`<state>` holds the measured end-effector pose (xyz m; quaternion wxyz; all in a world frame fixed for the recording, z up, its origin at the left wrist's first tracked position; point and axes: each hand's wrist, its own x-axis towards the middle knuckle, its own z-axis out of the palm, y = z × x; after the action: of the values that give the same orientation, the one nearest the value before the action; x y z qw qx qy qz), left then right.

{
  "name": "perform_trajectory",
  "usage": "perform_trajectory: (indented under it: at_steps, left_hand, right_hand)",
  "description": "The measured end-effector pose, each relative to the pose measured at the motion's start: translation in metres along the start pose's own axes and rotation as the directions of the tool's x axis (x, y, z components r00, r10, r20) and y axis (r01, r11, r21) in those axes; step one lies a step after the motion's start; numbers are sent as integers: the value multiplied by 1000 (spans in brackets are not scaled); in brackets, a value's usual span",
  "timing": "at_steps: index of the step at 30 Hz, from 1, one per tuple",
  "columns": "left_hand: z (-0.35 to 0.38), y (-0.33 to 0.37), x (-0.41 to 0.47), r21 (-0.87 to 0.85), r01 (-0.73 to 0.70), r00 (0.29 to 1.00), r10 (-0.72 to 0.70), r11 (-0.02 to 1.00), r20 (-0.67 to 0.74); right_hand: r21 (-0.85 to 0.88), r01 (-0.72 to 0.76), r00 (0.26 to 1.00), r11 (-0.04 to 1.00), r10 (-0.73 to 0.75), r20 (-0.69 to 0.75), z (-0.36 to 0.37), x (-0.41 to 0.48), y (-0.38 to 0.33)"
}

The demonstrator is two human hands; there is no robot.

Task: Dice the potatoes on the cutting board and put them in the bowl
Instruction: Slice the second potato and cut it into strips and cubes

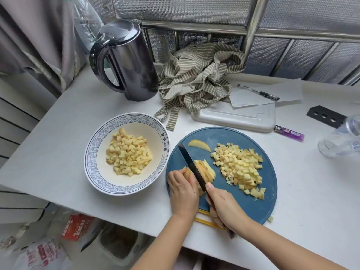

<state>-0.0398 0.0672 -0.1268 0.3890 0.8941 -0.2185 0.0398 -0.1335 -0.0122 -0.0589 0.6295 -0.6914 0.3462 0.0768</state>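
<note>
One potato piece lies on the blue cutting board between both hands — the left hand closes on its left end, the right hand wraps the knife handle, blade running away from the person across the piece — strips fall right, bowl left.

1. I have one view only, from the head camera, so no second view overlaps it.
2. It looks forward and steeply down onto the worktop from above its near edge.
3. It sits close: both forearms enter from the bottom of the frame.
4. The wide lens bends the edges, taking in the wall behind and the floor clutter at lower left.
</note>
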Motion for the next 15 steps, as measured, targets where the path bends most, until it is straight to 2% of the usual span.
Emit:
perform_trajectory:
  at_steps: [6, 11, 15]
  left_hand:
    - [-8, 1, 4, -148, 30, 999, -28, 988, 20]
    - [-6, -1, 1, -127, 41, 999, -40, 991, 11]
    - [-6, -2, -1, -101, 50, 999, -49, 994, 9]
  right_hand:
    - [-72, 50, 998, 996, -52, -29, -6, -13, -5]
    - [-165, 71, 996, 984, -78, -32, -7, -20, -10]
    - [-174, 70, 997, 982, -75, -22, -3, -22, -10]
